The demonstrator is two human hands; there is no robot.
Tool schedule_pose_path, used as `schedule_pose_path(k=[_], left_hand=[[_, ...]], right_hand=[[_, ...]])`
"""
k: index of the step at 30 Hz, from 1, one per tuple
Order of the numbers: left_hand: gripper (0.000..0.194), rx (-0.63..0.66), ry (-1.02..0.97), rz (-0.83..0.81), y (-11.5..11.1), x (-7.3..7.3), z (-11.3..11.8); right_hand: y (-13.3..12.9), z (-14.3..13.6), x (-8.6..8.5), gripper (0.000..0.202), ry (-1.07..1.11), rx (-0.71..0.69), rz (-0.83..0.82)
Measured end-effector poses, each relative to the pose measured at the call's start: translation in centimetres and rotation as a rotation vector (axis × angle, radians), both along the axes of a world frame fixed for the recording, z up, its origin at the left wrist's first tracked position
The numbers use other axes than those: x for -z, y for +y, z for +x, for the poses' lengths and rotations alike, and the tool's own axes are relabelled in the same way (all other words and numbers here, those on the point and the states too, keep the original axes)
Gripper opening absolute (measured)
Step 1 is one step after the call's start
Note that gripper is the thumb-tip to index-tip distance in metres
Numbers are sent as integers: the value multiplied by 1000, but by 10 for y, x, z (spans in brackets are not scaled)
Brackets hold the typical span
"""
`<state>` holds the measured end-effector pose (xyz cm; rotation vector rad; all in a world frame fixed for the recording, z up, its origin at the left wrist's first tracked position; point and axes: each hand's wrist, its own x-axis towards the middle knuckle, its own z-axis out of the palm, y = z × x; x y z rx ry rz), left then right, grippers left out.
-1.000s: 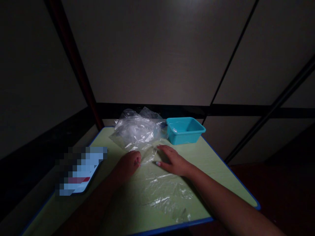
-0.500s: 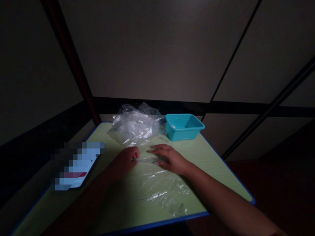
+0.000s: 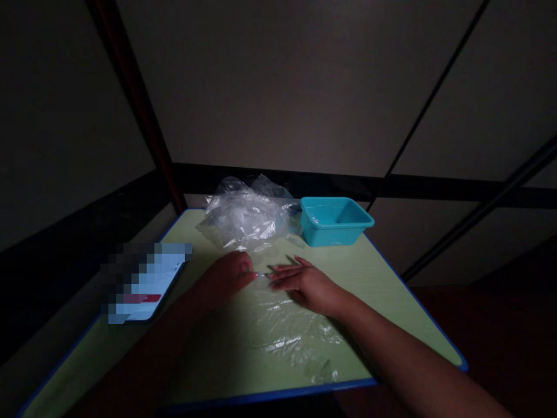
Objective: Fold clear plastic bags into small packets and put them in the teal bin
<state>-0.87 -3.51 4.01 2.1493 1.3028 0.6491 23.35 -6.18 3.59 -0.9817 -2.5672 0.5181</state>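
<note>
A clear plastic bag (image 3: 282, 342) lies flat on the green table, its far edge between my two hands. My left hand (image 3: 228, 277) is closed, fingers curled, with thumb and forefinger pinching that edge. Facing it from the right, my right hand (image 3: 311, 284) has its fingertips at the same edge, a short strip of plastic showing between the hands. Its outer fingers are stretched out and its thumb is mostly hidden beneath. Beyond my hands rests a crumpled heap of clear plastic bags (image 3: 248, 217).
A turquoise plastic basket (image 3: 335, 235) stands at the table's far right corner. A phone with a lit, partly blurred screen (image 3: 152, 284) lies on the left side. The table (image 3: 391, 313) has a blue edge, and pale panels (image 3: 278, 87) rise behind it.
My hands have come closer together along the bag's edge. The right thumb, visible before, is now mostly under the fingers. The whole view has shifted slightly.
</note>
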Motion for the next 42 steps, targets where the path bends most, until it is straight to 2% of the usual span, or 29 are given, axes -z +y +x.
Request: schedule_pose_path(k=[5, 11, 14, 18, 21, 24, 29, 31, 34, 38, 42], left_hand=[[33, 43, -148, -108, -7, -5, 6], [49, 98, -362, -262, -12, 6, 19], [55, 82, -409, -266, -10, 9, 22], [58, 43, -455, -229, -4, 8, 19], [62, 17, -521, -280, -1, 7, 16], [61, 14, -602, -394, 0, 10, 17], [57, 16, -678, -442, 4, 18, 17], [61, 6, -724, -443, 8, 17, 16], [66, -1, -958, -534, 10, 7, 11], [68, -79, -1344, -683, 6, -10, 4], [74, -199, -1489, -739, 4, -15, -2]], right_hand=[[-4, -1, -3, 48, -61, -32, -5], [-7, -1, -10, 52, -152, -16, 3], [-7, 0, -14, 50, -240, 48, 67], [-8, 2, -18, 38, -299, 216, 230], [-8, 2, -18, 40, -228, 311, 323], [-9, 1, -19, 45, -108, 301, 350], [-17, -6, -19, 43, -97, 28, 169], [-22, -9, -18, 51, -152, -43, 68], [-27, -12, -14, 70, -250, -50, -93], [-28, -12, -10, 68, -343, -4, -213], [-24, -9, -10, 63, -319, -7, -225]])
